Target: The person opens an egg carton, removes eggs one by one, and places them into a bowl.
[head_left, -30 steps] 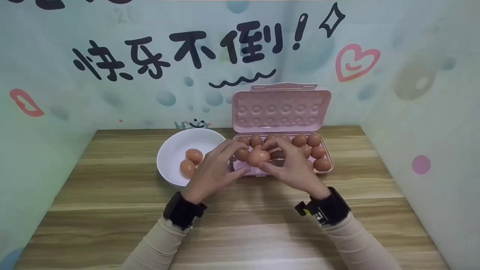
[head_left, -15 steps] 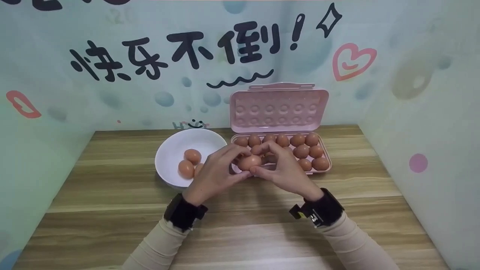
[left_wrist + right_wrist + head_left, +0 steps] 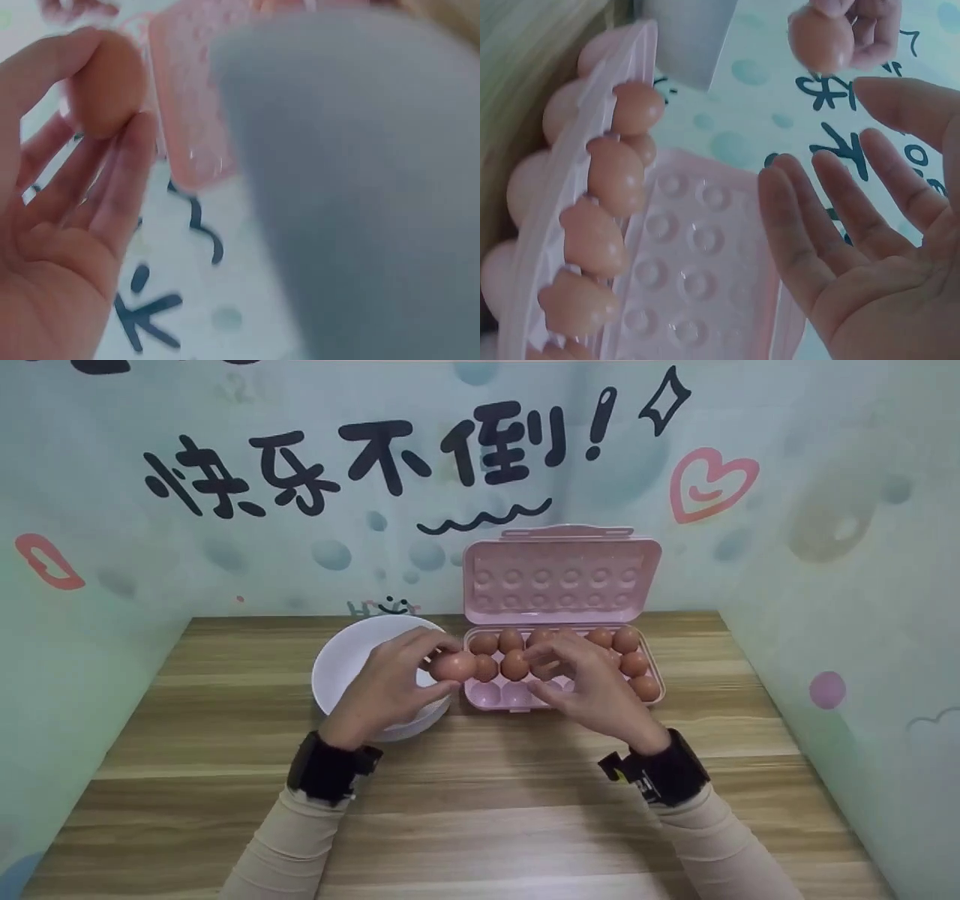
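- One egg (image 3: 455,667) is the workpiece: it is off the carton and off the table (image 3: 480,810), near the right rim of the bowl (image 3: 339,664). Its exact height cannot be told.
- Left hand (image 3: 386,682): clamped on the egg, thumb on one side and fingers on the other.
- Right hand (image 3: 596,686): thumb and fingers apart, holding nothing, in front of the egg carton (image 3: 517,710) from the head view. The right wrist view shows a clear gap between this hand and the held egg.
- Carton: lid (image 3: 562,577) raised and leaning back. Eggs (image 3: 515,665) occupy the rear and middle rows; front-left cells (image 3: 486,694) are vacant. The right hand hides some cells.
- Bowl: partly covered by the left hand; its full contents cannot be confirmed.
- Step in hand (judged): transfer of a single egg from carton to bowl, with the left hand as sole carrier.
- Next move (judged): calls for lowering the egg inside the bowl rim and releasing gently at the bottom; the right hand is placed for another pick. Caution: rim contact or a drop could crack the shell.
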